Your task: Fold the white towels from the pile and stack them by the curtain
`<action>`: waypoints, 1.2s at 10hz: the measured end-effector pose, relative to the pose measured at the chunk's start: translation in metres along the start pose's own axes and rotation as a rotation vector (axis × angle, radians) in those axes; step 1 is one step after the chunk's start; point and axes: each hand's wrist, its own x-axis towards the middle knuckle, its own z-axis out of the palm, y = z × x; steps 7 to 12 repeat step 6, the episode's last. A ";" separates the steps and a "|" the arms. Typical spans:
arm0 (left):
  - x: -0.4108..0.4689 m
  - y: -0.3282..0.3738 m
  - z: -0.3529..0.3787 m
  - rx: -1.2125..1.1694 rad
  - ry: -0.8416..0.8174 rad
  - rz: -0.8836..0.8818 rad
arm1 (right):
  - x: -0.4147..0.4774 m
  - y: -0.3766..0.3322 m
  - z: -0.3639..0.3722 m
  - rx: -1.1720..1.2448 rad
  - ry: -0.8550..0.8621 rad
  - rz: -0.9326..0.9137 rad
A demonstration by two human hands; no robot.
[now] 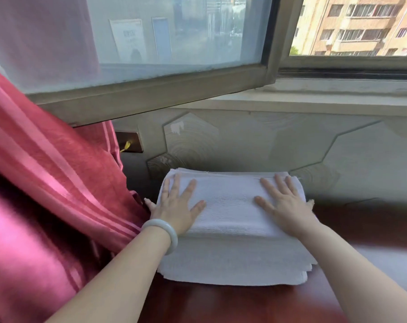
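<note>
Hands, left (174, 206) and right (288, 206), spread flat on stack (228, 259) beside curtain (58, 183); uneven pressing could skew the layers.

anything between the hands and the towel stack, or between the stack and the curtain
Nothing visible. The left hand and right hand lie flat on the towel stack, which already sits right beside the curtain.
</note>
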 end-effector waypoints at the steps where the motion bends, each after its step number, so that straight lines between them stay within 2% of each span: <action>1: 0.000 -0.007 0.012 -0.075 0.021 0.025 | 0.002 0.000 0.007 0.038 -0.017 -0.003; 2: 0.002 -0.014 0.016 -0.107 0.025 0.022 | 0.010 -0.008 0.007 0.050 -0.015 0.001; 4: -0.005 0.001 -0.014 0.028 -0.166 -0.015 | -0.006 -0.004 -0.006 -0.011 -0.065 0.001; 5: -0.014 0.010 -0.031 0.141 -0.176 -0.043 | -0.023 -0.005 -0.014 -0.098 -0.011 0.006; 6: -0.026 0.025 -0.047 0.166 -0.156 0.014 | -0.037 -0.005 -0.030 -0.033 -0.017 -0.007; 12: -0.026 0.025 -0.047 0.166 -0.156 0.014 | -0.037 -0.005 -0.030 -0.033 -0.017 -0.007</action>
